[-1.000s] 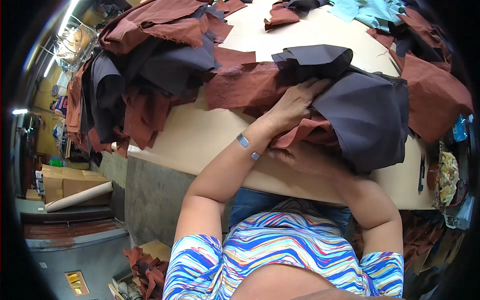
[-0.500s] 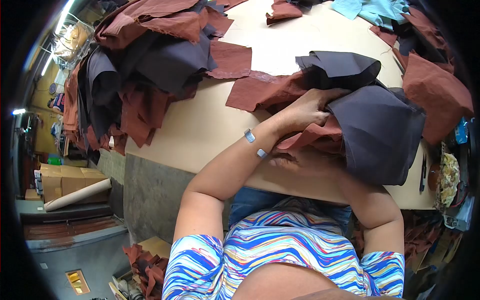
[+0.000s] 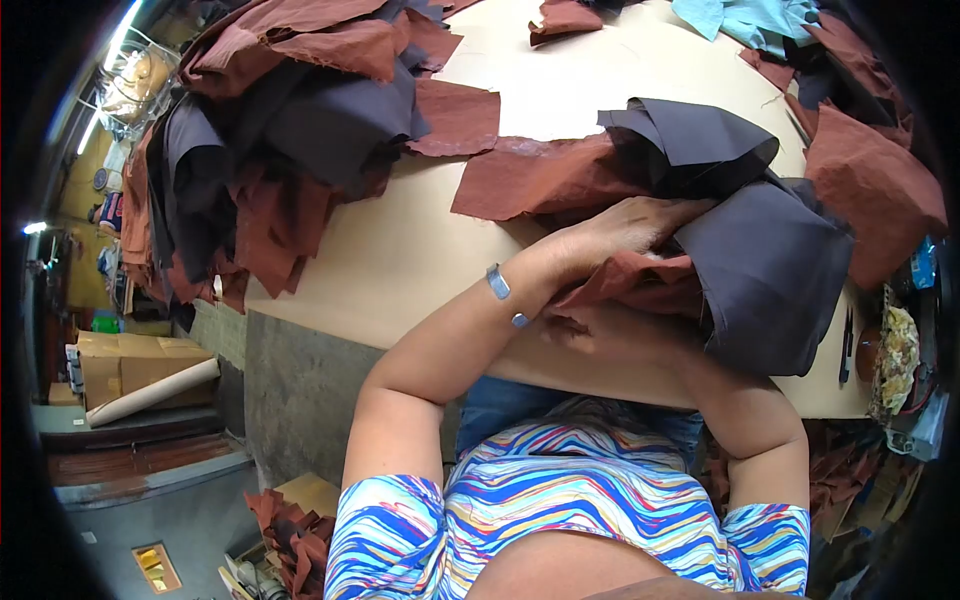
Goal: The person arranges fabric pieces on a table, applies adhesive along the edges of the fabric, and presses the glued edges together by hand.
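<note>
My left hand point(image 3: 630, 228) reaches across the table from the left, a metal cuff on its wrist. Its fingers go into the fold of a bundle of dark grey fabric pieces point(image 3: 765, 270) and grip it; the fingertips are hidden by cloth. Rust-red fabric point(image 3: 640, 283) bunches just below that hand, inside the bundle. Beneath it lies my right hand point(image 3: 605, 338), pointing left, with the bundle draped over its forearm. Its fingers are shadowed and blurred, so their grip is unclear. A flat rust-red piece point(image 3: 540, 178) lies beyond my left hand.
A tall heap of rust and grey fabric point(image 3: 320, 110) covers the table's left side. More rust pieces point(image 3: 870, 195) and light blue cloth point(image 3: 755, 22) lie at the right and far right. A black pen point(image 3: 847, 345) rests near the right edge of the table point(image 3: 400, 250).
My left hand has shifted slightly right, deeper into the bundle. The upper grey fold has moved right with it. My right hand stays nearly in place under the cloth.
</note>
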Tool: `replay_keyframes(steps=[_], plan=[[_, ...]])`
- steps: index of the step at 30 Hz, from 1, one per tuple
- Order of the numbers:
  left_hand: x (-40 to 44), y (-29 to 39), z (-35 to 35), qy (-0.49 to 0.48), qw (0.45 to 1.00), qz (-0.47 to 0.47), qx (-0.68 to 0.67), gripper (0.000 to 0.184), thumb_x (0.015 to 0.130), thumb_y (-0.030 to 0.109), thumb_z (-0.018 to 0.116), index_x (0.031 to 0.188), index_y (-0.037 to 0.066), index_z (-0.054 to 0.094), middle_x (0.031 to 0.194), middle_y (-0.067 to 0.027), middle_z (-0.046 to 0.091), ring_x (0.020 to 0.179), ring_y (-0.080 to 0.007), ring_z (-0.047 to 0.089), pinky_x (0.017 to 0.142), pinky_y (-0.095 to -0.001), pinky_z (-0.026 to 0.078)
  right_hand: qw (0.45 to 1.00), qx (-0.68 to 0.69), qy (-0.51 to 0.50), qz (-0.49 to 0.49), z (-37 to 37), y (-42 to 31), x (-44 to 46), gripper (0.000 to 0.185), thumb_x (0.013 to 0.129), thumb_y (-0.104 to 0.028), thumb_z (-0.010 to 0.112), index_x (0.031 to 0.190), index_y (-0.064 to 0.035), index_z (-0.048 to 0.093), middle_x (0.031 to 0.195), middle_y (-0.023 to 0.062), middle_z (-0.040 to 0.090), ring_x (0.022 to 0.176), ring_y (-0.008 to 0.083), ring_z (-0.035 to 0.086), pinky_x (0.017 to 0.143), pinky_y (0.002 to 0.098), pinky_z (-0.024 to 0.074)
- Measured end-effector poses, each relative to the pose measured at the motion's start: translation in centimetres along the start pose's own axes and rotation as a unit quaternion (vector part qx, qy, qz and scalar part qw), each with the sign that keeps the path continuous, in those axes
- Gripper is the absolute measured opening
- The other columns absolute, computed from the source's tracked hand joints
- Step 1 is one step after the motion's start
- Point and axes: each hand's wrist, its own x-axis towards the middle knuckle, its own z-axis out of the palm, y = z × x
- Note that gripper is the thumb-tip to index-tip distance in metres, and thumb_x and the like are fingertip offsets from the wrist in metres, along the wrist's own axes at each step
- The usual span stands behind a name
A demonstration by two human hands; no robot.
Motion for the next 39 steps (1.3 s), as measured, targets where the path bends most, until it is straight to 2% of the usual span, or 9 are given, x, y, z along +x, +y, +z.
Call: replay_keyframes(steps=[8, 14, 18, 21, 22, 24, 30, 37, 39], plan=[[0.3, 0.5, -1.0, 0.039, 0.921, -0.159, 0.354, 0.075, 0.070, 0.037, 0.063, 0.134, 0.011, 0.034, 0.121, -0.0160, 0.049, 0.096, -0.0359, 0.056, 0.082, -0.0429, 0.047, 0.999, 0.016, 0.034, -0.036, -0.4, -0.5, 0.2, 0.024, 0.087, -0.013, 0.048, 0.102, 0.0028, 0.059, 0.098, 0.0183, 0.061, 0.092, 0.0226, 0.058, 0.084, 0.0314, 0.0439], [1.4, -0.3, -0.6, -0.012, 0.960, -0.165, 0.227, 0.058, 0.069, 0.029, 0.058, 0.120, 0.006, 0.043, 0.095, -0.0195, 0.060, 0.084, -0.0365, 0.060, 0.073, -0.0427, 0.047, 0.996, 0.090, -0.007, -0.005, -0.3, 0.2, 0.4, 0.027, 0.087, -0.014, 0.047, 0.105, 0.0040, 0.057, 0.101, 0.0204, 0.061, 0.095, 0.0269, 0.059, 0.086, 0.0329, 0.0431], [2.0, 0.4, -0.7, -0.037, 0.956, -0.189, 0.220, 0.046, 0.078, 0.027, 0.053, 0.118, 0.006, 0.046, 0.102, -0.0210, 0.060, 0.088, -0.0338, 0.061, 0.077, -0.0407, 0.047, 0.998, 0.050, 0.031, -0.021, -0.6, -0.4, 0.1, 0.027, 0.087, -0.014, 0.047, 0.105, 0.0036, 0.057, 0.100, 0.0205, 0.060, 0.094, 0.0282, 0.059, 0.086, 0.0345, 0.0432], [2.0, -3.3, -0.6, 0.094, 0.963, -0.235, -0.095, 0.038, 0.089, 0.028, 0.044, 0.117, 0.002, 0.049, 0.106, -0.0174, 0.060, 0.090, -0.0269, 0.060, 0.082, -0.0352, 0.046, 0.998, 0.042, 0.039, -0.041, -1.3, -1.3, 0.1, 0.021, 0.085, -0.017, 0.050, 0.093, -0.0008, 0.060, 0.090, 0.0183, 0.061, 0.089, 0.0288, 0.059, 0.081, 0.0397, 0.0435], [3.0, -6.4, -0.4, 0.135, 0.913, -0.219, -0.317, 0.039, 0.095, 0.028, 0.037, 0.116, -0.002, 0.051, 0.109, -0.0133, 0.059, 0.097, -0.0217, 0.056, 0.088, -0.0290, 0.041, 0.998, -0.017, 0.034, -0.047, -1.7, -1.4, 0.1, 0.019, 0.085, -0.019, 0.051, 0.089, -0.0021, 0.059, 0.086, 0.0167, 0.060, 0.087, 0.0285, 0.059, 0.079, 0.0400, 0.0435], [4.4, -6.2, -3.5, 0.202, 0.837, -0.223, -0.457, 0.039, 0.095, 0.027, 0.038, 0.117, -0.002, 0.050, 0.111, -0.0133, 0.058, 0.099, -0.0217, 0.055, 0.089, -0.0292, 0.041, 0.989, -0.135, 0.024, -0.061, -2.4, -1.3, 0.2, 0.018, 0.083, -0.021, 0.054, 0.081, -0.0048, 0.058, 0.079, 0.0135, 0.060, 0.083, 0.0279, 0.058, 0.075, 0.0405, 0.0437], [1.6, 2.8, -24.4, 0.432, 0.873, -0.128, -0.185, 0.038, 0.094, 0.025, 0.039, 0.120, -0.002, 0.047, 0.115, -0.0132, 0.056, 0.102, -0.0217, 0.053, 0.091, -0.0298, 0.040, 0.983, -0.092, 0.104, -0.116, -0.9, 0.5, 0.7, 0.018, 0.078, -0.026, 0.060, 0.069, -0.0106, 0.057, 0.068, 0.0071, 0.058, 0.072, 0.0263, 0.056, 0.077, 0.0403, 0.0374], [-10.4, 7.1, -40.5, 0.581, 0.778, -0.210, 0.116, 0.039, 0.094, 0.022, 0.040, 0.123, -0.003, 0.045, 0.119, -0.0132, 0.052, 0.107, -0.0218, 0.051, 0.094, -0.0305, 0.038, 0.985, -0.107, 0.055, -0.125, -2.1, 0.2, 0.6, 0.013, 0.082, -0.020, 0.058, 0.081, -0.0068, 0.058, 0.076, 0.0076, 0.058, 0.077, 0.0234, 0.056, 0.075, 0.0379, 0.0400], [-12.8, 6.6, -41.4, 0.587, 0.758, -0.248, 0.142, 0.039, 0.093, 0.021, 0.040, 0.124, -0.003, 0.044, 0.121, -0.0132, 0.051, 0.108, -0.0218, 0.050, 0.094, -0.0307, 0.037, 0.993, 0.037, 0.065, -0.089, -3.5, 0.6, 0.9, 0.011, 0.082, -0.015, 0.059, 0.084, -0.0046, 0.059, 0.077, 0.0088, 0.058, 0.074, 0.0232, 0.057, 0.071, 0.0361, 0.0434]])
